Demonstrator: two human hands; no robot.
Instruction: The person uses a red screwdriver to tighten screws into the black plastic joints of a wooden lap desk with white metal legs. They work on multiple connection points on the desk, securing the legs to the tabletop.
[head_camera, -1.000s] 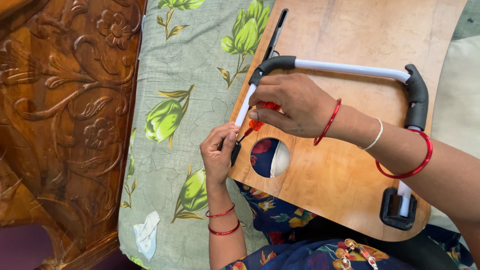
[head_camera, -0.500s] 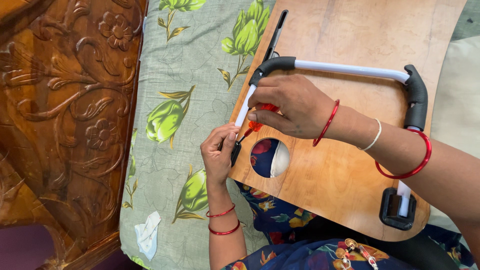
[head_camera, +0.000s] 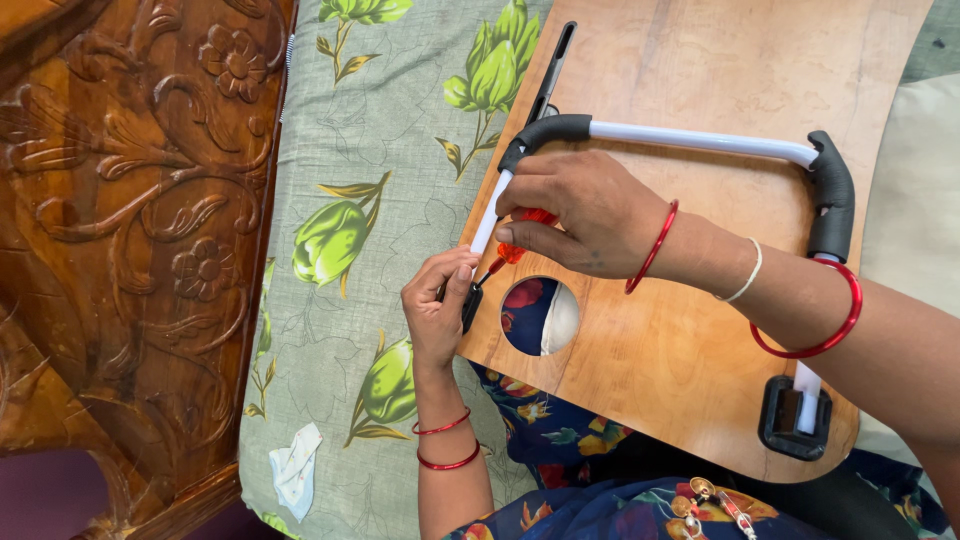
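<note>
A wooden lap table (head_camera: 690, 340) lies upside down across my lap, its white U-shaped leg (head_camera: 700, 142) with black corner pieces folded against it. My right hand (head_camera: 580, 215) is closed around a red-handled screwdriver (head_camera: 520, 238), tip pointing down-left at the black leg bracket (head_camera: 470, 305) on the board's left edge. My left hand (head_camera: 438, 305) pinches that bracket at the edge, fingers curled on it. A round hole (head_camera: 540, 315) in the board sits just right of the bracket.
A second black bracket (head_camera: 795, 415) holds the leg's other end at the lower right. A green floral bedsheet (head_camera: 370, 250) lies under the board. A carved wooden headboard (head_camera: 130, 230) fills the left side. A crumpled bit of paper (head_camera: 295, 465) lies at the sheet's lower edge.
</note>
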